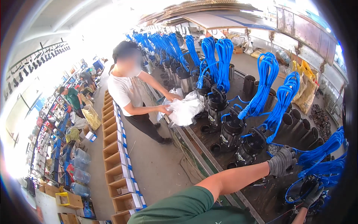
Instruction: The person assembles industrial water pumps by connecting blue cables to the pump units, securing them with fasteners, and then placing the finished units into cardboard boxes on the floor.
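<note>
My left hand (282, 161), in a grey knitted glove, reaches over the bench beside a black submersible pump (250, 147). Its fingers curl downward on the far side, and what they hold, if anything, is hidden. At the lower right, my right hand (312, 196), in a dark glove, is at the top of another black pump (298, 188). Its fingertips blend into the dark pump, so their grip is unclear. Bundled blue cable (323, 168) lies over and behind this pump. A thin wire (285, 213) runs near my right wrist.
A row of pumps with upright blue cable coils (266, 82) stretches away along the bench. Dark metal tubes (294, 121) stand behind. Across the rail, a person in a white shirt (125, 91) handles clear plastic bags (186, 110). Open cardboard boxes (115, 162) line the floor.
</note>
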`<act>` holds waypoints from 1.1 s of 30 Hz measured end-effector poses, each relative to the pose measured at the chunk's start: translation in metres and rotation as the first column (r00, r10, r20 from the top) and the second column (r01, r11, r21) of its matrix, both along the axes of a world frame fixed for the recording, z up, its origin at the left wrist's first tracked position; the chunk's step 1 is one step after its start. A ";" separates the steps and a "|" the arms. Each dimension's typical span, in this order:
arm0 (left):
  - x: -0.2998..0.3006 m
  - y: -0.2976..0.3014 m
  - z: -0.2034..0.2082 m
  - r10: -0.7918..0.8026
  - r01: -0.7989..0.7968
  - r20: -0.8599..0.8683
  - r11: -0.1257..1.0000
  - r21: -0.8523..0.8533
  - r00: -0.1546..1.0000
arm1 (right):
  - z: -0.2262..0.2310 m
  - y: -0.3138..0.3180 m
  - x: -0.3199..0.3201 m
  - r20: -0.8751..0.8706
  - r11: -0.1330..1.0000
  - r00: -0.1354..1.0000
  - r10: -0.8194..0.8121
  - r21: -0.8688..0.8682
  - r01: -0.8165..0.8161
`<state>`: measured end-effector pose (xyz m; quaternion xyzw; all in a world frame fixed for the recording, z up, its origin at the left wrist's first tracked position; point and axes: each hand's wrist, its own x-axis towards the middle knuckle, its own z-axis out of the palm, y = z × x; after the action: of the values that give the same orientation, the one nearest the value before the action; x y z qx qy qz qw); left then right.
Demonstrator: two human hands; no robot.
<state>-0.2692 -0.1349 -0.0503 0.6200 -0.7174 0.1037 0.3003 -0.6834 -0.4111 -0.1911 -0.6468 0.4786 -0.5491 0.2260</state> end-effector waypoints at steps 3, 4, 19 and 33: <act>-0.002 0.004 0.017 -0.058 0.065 -0.065 0.991 0.115 0.996 | -0.007 -0.014 -0.020 0.052 0.998 0.997 0.055 -0.001 -0.055; -0.003 0.005 0.017 -0.060 0.068 -0.077 0.992 0.105 0.995 | -0.008 -0.016 -0.023 0.026 0.999 0.999 0.044 -0.008 -0.044; -0.016 0.020 0.010 0.050 -0.053 -0.138 0.998 -0.022 0.989 | 0.000 0.014 -0.057 -0.311 0.990 0.946 -0.086 -0.131 0.047; -0.009 0.031 0.018 0.106 -0.095 -0.118 0.991 0.098 0.987 | 0.099 0.156 -0.037 -0.052 0.889 0.993 0.110 0.452 -0.075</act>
<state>-0.2781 -0.1034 -0.0319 0.6737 -0.6695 0.0473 0.3094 -0.7207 -0.2556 -0.0920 -0.6197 0.5695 -0.3871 0.3766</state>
